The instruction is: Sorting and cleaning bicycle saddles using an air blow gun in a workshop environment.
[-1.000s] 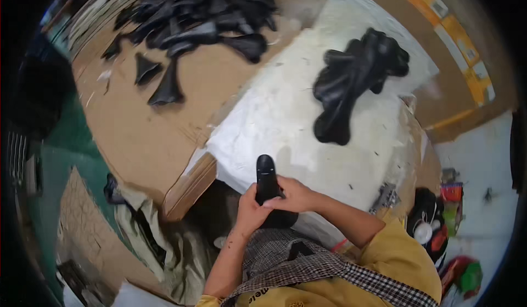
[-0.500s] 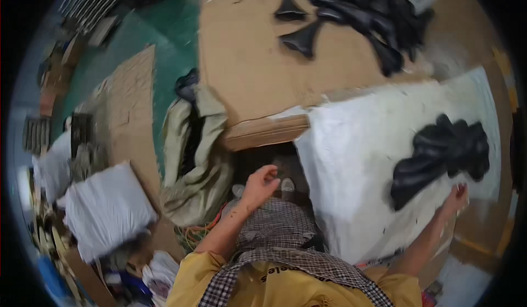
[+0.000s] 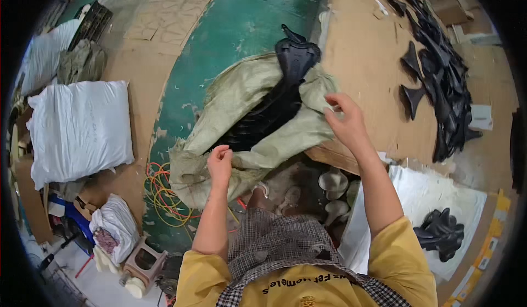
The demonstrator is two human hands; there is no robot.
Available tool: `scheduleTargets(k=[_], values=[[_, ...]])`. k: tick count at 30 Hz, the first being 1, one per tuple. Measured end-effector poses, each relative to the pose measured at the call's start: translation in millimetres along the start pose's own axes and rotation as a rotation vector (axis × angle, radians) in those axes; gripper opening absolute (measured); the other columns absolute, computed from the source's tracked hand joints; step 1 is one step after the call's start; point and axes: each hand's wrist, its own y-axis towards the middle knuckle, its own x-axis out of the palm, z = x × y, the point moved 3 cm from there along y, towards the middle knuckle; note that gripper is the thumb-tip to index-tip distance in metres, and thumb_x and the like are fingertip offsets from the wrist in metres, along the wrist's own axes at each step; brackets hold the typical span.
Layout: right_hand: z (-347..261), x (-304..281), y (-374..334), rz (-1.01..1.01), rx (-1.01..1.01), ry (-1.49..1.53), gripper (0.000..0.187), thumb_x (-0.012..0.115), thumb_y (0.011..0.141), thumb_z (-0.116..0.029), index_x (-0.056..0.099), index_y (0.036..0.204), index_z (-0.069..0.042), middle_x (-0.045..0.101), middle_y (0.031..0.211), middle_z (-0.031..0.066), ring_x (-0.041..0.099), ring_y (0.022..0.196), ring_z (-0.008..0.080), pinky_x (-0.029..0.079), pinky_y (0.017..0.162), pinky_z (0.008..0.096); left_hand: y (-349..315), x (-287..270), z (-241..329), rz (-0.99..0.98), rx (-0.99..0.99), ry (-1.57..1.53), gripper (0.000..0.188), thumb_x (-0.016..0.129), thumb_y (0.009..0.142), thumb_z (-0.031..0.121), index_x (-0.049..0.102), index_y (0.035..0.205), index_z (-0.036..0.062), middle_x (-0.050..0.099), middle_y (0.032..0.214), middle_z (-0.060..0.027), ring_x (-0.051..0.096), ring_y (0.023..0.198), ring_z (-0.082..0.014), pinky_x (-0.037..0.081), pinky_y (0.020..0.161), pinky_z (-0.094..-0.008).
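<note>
A pale green woven sack lies with its mouth gaping on the floor in front of me. Stacked black saddle-shaped pieces fill it, and one black piece sticks out at the far end. At the near rim, my left hand has its fingers bent together on the sack's edge; the fingertips are partly hidden. My right hand is at the sack's right rim, thumb and fingers apart, close to the fabric.
Cardboard on a table to the right bears a heap of black pieces. Nearer, a white-covered surface carries a black bundle. A white package stands left, and tangled cords lie beside the sack.
My view has turned left toward the sack. My right hand has left the black bundle on the white surface and come to the sack's right rim; my left hand has come to its near rim.
</note>
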Motion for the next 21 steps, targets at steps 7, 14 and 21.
scheduleTargets(k=[7, 14, 21], values=[[84.3, 67.8, 156.1, 0.23, 0.102, -0.281, 0.044, 0.062, 0.065, -0.015, 0.057, 0.105, 0.001, 0.059, 0.102, 0.0212, 0.056, 0.097, 0.0321, 0.044, 0.086, 0.0351, 60.1, 13.5, -35.6, -0.118, -0.103, 0.045, 0.022, 0.059, 0.075, 0.005, 0.061, 0.097, 0.0009, 0.062, 0.078, -0.0029, 0.055, 0.068, -0.0083, 0.044, 0.064, -0.0224], [150.1, 84.6, 225.5, -0.02, 0.296, -0.589, 0.051, 0.063, 0.062, -0.019, 0.056, 0.11, -0.001, 0.06, 0.105, 0.0215, 0.056, 0.101, 0.0317, 0.044, 0.088, 0.034, 94.9, 69.5, -44.3, -0.356, -0.582, -0.19, 0.032, 0.06, 0.079, 0.013, 0.054, 0.109, 0.0045, 0.061, 0.084, -0.0061, 0.059, 0.066, -0.0158, 0.044, 0.057, -0.0263], [36.2, 155.8, 189.0, -0.501, -0.078, -0.196, 0.052, 0.072, 0.061, -0.018, 0.058, 0.108, -0.004, 0.06, 0.103, 0.0178, 0.058, 0.096, 0.0297, 0.046, 0.085, 0.0346, 172.3, 24.3, -17.5, -0.049, -0.308, -0.257, 0.035, 0.059, 0.078, 0.015, 0.047, 0.109, 0.003, 0.058, 0.087, -0.007, 0.057, 0.068, -0.0159, 0.044, 0.055, -0.0263]])
